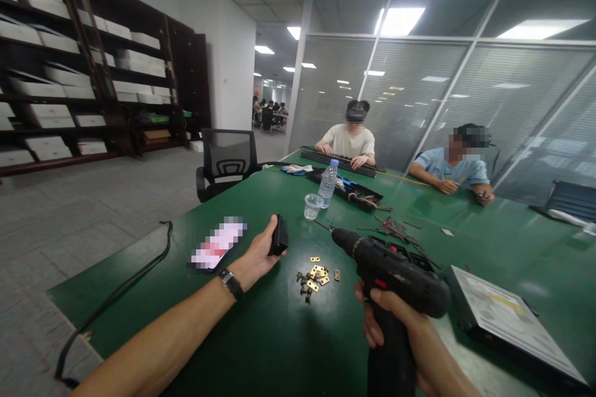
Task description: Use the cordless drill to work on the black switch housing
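My left hand (262,252) is closed around a small black block (279,236), held above the green table (261,347). On the right, my right hand (395,316) grips a black cordless drill (400,273) by its handle, with the long thin bit pointing left and away from me. Between my hands lie several small brass plates (318,272) with holes, beside a cluster of small dark screws (305,285). A phone (218,247) with a lit screen rests on the table to the left of my left hand.
A clear cup (313,206) and a water bottle (328,184) stand ahead. Right of the drill lies a flat silver-and-black case (507,322). A black cable (139,273) runs over the left edge. Two people sit across the table, near an open tool bag (358,192).
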Available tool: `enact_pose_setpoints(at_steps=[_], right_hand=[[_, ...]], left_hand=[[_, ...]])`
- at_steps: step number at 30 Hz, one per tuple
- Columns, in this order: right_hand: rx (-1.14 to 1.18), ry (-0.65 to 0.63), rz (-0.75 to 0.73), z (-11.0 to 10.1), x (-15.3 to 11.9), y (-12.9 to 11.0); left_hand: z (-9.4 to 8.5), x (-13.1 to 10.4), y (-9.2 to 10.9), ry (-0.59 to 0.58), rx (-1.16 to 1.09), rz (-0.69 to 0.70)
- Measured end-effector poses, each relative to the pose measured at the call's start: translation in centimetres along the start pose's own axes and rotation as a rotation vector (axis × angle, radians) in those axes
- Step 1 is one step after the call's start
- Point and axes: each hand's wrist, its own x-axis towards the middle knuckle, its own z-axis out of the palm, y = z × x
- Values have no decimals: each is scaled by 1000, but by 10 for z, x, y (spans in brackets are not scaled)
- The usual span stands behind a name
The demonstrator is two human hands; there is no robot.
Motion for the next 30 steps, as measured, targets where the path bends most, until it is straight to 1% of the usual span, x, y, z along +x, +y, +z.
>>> enact_pose_setpoints(at_steps=[2,7,9,13,15,18,22,26,28,30], right_hand=[[-22,-20,-11,-1,-2,-1],[-114,-35,-94,1,-8,-6],[-144,-32,-102,4,-11,-8],[-218,-46,-115,9,-14,-12],[-233,-64,-105,10,-16,-14],[-237,-72,-66,12,-21,-12],[-203,-49,-27,14,-31,-4],[-84,-62,-4,13,-39,11],[-23,-77,-2,11,-41,20],[36,-90,-9,8,-42,30]], left_hand=[[1,0,-1,11,3,-30],[1,-5,-3,-83,-41,-96],[-1,-5,-5,-120,-48,-70],[-6,1,-14,-213,-49,44],[-9,6,-17,-240,-24,50],[-12,9,-21,-272,27,12],[-11,7,-23,-303,62,-2],[-7,2,-22,-334,68,3],[-6,1,-22,-327,66,-1],[-6,3,-24,-295,59,-6]])
